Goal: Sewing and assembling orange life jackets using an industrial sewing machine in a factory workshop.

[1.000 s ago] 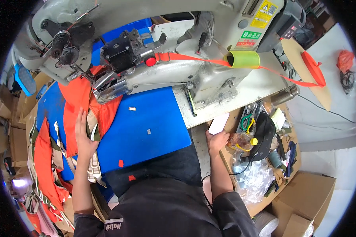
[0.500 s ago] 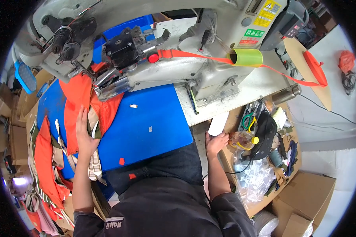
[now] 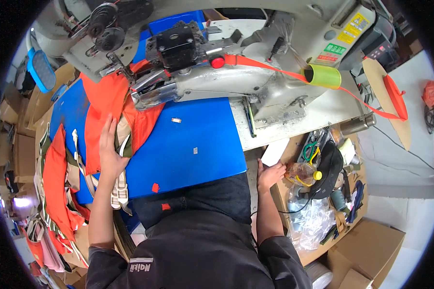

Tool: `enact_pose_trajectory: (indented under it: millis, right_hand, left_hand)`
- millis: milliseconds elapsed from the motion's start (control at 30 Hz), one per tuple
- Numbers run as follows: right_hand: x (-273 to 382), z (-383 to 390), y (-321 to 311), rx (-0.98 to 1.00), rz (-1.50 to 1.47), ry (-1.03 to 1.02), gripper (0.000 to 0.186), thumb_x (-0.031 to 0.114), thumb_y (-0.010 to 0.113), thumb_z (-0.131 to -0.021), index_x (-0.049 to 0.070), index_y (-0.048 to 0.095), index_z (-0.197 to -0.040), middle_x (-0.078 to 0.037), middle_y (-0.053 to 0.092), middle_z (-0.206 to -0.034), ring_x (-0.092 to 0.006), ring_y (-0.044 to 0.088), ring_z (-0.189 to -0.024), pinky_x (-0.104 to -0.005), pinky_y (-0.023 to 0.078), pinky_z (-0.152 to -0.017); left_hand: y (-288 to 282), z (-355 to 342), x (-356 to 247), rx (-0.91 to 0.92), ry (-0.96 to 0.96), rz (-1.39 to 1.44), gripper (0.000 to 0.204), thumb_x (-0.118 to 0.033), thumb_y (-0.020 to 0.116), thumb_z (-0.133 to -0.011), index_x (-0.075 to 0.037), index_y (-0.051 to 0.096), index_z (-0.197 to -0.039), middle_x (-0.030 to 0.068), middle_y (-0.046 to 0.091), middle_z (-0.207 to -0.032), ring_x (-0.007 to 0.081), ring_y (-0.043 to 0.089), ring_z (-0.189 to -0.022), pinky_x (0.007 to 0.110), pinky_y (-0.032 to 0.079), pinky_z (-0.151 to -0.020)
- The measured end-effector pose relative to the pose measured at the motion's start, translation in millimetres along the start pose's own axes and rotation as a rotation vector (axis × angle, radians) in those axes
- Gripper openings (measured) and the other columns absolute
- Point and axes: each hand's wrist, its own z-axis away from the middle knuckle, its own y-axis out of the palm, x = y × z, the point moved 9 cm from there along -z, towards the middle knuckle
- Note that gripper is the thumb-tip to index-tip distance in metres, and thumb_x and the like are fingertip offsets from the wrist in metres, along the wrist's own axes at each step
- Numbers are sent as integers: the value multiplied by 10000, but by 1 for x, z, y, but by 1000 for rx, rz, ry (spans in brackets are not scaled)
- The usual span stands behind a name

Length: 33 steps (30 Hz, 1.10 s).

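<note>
My left hand (image 3: 112,161) lies with fingers stretched out on an orange fabric piece (image 3: 101,103), which has beige and olive parts and cream straps. The far end of this fabric runs under the head of a grey sewing machine (image 3: 217,84). Off to the right, my right hand (image 3: 270,177) is closed at the near end of a flat white rectangular thing (image 3: 275,150), thumb on its left side and fingers on its right. Its exact kind does not show. Orange tape (image 3: 265,65) stretches from the machine through a yellow-green tube (image 3: 325,77) to a reel (image 3: 394,96).
The blue table panel (image 3: 197,168) carries small scraps. More orange pieces (image 3: 58,178) with straps hang at the left. On the right-hand side table are a bottle with a yellow cap (image 3: 301,174), green-handled scissors (image 3: 310,150), a black cap (image 3: 329,168) and clear plastic (image 3: 311,221). A cardboard box (image 3: 366,245) stands below.
The view has shifted, so the machine and table appear farther right and slightly higher. Both hands keep nearly the same places on the fabric and at the white thing.
</note>
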Motion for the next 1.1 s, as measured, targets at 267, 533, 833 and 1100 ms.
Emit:
enact_pose_trajectory:
  millis: [267,533,833,1100]
  right_hand:
    - [-4,0,-2,-56,23,-35,874,650,740,-691,-52,482,-1143,-207,491,-1082,-394,475,-1033,-476,384,-877]
    - [-2,5,2,-10,-24,70,872,582,827,-616,-41,515,-1140,-200,521,-1078,-394,492,-1065,-486,401,-893]
    - [-6,3,1,1,-41,160,851,598,799,-638,-54,522,-1110,-201,514,-1078,-374,485,-1053,-446,367,-939]
    - [0,-6,-3,-12,-9,132,840,638,785,-629,-31,548,-1077,-185,534,-1028,-372,527,-1002,-457,418,-866]
  left_hand:
    - [1,-2,0,3,0,21,914,-24,774,-638,-74,380,-1462,170,361,-1522,372,396,-1367,440,344,-1119]
    - [0,-1,0,-27,46,1,887,11,731,-646,-49,380,-1459,188,360,-1520,377,390,-1372,436,329,-1129]
    - [7,0,0,17,-21,0,867,59,647,-654,-44,365,-1468,153,323,-1551,357,328,-1415,429,275,-1164]
    - [4,-1,-3,19,-11,-4,903,76,655,-632,-50,356,-1474,165,343,-1535,358,346,-1405,425,290,-1158]
